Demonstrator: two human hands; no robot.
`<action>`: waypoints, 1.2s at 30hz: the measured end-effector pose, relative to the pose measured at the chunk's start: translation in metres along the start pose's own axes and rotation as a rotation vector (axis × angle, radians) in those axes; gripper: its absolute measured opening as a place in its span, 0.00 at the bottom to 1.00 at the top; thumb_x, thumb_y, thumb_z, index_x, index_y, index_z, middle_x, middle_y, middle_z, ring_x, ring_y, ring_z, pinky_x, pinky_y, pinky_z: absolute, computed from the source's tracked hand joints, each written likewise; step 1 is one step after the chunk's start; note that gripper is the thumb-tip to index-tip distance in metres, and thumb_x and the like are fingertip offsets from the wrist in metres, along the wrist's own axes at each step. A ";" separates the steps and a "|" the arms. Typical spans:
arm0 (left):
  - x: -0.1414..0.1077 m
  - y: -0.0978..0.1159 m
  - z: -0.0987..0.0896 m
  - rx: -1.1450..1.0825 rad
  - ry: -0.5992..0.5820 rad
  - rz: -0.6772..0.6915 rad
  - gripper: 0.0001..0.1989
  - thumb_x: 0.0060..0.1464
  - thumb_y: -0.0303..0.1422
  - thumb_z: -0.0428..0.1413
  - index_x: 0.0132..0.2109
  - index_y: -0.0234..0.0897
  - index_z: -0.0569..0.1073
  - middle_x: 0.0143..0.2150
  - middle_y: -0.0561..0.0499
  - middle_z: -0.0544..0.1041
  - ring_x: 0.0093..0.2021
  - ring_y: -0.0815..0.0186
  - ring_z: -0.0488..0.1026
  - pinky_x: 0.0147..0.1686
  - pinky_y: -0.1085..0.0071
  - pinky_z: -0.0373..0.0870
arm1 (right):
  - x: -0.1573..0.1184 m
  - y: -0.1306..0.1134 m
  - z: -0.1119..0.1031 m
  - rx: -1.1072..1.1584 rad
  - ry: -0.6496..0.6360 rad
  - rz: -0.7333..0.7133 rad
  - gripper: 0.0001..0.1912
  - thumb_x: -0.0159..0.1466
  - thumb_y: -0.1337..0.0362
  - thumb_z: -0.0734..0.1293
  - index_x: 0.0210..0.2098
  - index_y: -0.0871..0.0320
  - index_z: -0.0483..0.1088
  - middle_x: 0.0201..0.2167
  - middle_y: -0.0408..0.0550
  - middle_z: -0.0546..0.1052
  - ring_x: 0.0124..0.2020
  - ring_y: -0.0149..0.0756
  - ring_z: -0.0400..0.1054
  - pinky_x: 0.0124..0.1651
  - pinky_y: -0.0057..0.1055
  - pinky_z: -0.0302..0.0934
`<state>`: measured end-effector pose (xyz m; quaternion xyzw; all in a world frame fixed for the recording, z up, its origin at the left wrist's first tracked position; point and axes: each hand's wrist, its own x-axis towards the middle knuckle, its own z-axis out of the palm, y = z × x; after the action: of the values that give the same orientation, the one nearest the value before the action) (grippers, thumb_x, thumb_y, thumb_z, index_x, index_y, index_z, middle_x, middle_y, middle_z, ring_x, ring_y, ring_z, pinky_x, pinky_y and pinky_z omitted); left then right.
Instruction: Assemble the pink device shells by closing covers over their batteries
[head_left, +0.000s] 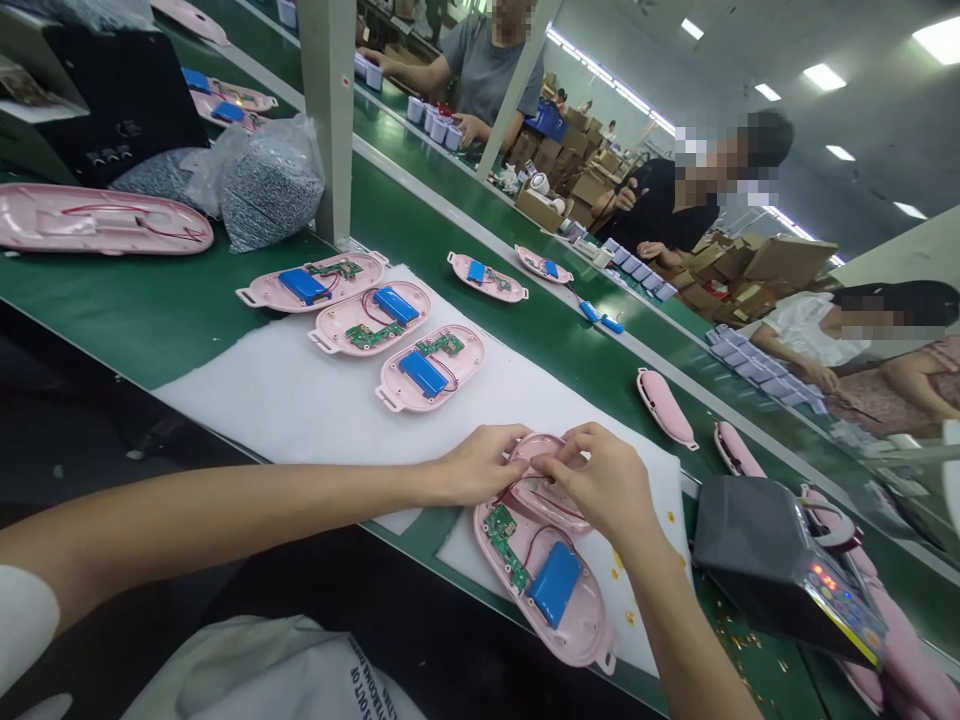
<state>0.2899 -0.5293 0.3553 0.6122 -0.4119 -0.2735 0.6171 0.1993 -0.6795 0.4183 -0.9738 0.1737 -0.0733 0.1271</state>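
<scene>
A pink plastic casing half (559, 500) with thin red wires inside is held between my two hands over the work table. My left hand (480, 465) grips its left end, fingers and thumb at the rim. My right hand (604, 480) is closed over its far side, thumb and fingers bent together at the inside; whether a wire is between them is hidden. Just below, partly overlapped, lies another pink casing half (589, 640) with a green circuit board (506, 545) and a blue battery pack (556, 583) joined by wires.
Three pink casing halves with batteries (424, 373) lie up left on a white sheet (300, 400). A dark device with a red display (780, 570) stands at right. Bags of small parts (270, 185) sit by a post (326, 120). Beyond the green conveyor (420, 220), several people work.
</scene>
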 end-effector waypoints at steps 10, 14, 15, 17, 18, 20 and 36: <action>-0.004 0.005 0.000 0.022 0.018 -0.056 0.10 0.55 0.29 0.52 0.45 0.34 0.69 0.40 0.49 0.75 0.39 0.63 0.72 0.35 0.71 0.69 | 0.003 0.016 -0.013 0.331 -0.076 0.038 0.11 0.53 0.58 0.68 0.31 0.55 0.64 0.28 0.43 0.76 0.31 0.37 0.69 0.38 0.32 0.59; -0.003 0.006 0.000 -0.014 0.018 -0.053 0.08 0.57 0.30 0.51 0.43 0.34 0.69 0.38 0.50 0.73 0.38 0.64 0.71 0.35 0.71 0.68 | 0.004 0.007 -0.009 0.368 -0.143 0.007 0.11 0.57 0.57 0.66 0.38 0.56 0.70 0.32 0.44 0.77 0.33 0.35 0.69 0.38 0.31 0.58; -0.003 0.006 0.001 -0.006 0.017 -0.041 0.07 0.57 0.31 0.51 0.43 0.34 0.69 0.38 0.50 0.73 0.38 0.64 0.70 0.35 0.72 0.68 | 0.005 0.004 -0.008 0.318 -0.156 -0.004 0.09 0.57 0.58 0.66 0.34 0.56 0.70 0.30 0.43 0.76 0.32 0.34 0.68 0.37 0.30 0.57; -0.002 0.005 0.001 0.002 0.017 -0.019 0.07 0.58 0.32 0.51 0.42 0.34 0.69 0.37 0.50 0.73 0.37 0.64 0.70 0.35 0.72 0.67 | 0.008 -0.001 -0.008 0.217 -0.188 -0.014 0.09 0.56 0.58 0.67 0.27 0.57 0.69 0.24 0.41 0.72 0.27 0.32 0.63 0.31 0.29 0.52; -0.002 0.005 0.001 -0.001 0.014 -0.019 0.07 0.58 0.33 0.51 0.42 0.34 0.69 0.38 0.50 0.73 0.38 0.64 0.70 0.35 0.71 0.67 | 0.010 -0.003 -0.008 0.192 -0.210 -0.015 0.09 0.55 0.58 0.68 0.24 0.57 0.68 0.21 0.40 0.70 0.25 0.31 0.60 0.29 0.29 0.49; -0.003 0.005 0.000 -0.017 0.003 -0.033 0.08 0.58 0.33 0.52 0.43 0.34 0.69 0.40 0.49 0.73 0.40 0.63 0.71 0.37 0.71 0.68 | 0.013 -0.002 -0.011 0.218 -0.264 -0.028 0.09 0.54 0.60 0.67 0.21 0.58 0.67 0.18 0.38 0.66 0.23 0.29 0.56 0.27 0.29 0.47; -0.002 0.023 -0.003 0.209 -0.165 -0.001 0.10 0.60 0.36 0.54 0.38 0.34 0.73 0.32 0.51 0.76 0.33 0.66 0.71 0.33 0.73 0.65 | -0.035 0.015 -0.040 0.348 -0.287 -0.110 0.16 0.68 0.55 0.58 0.43 0.54 0.75 0.39 0.46 0.79 0.37 0.37 0.71 0.39 0.29 0.60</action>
<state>0.2879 -0.5240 0.3782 0.6488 -0.4871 -0.2787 0.5139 0.1551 -0.6893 0.4494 -0.9456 0.0854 0.0303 0.3124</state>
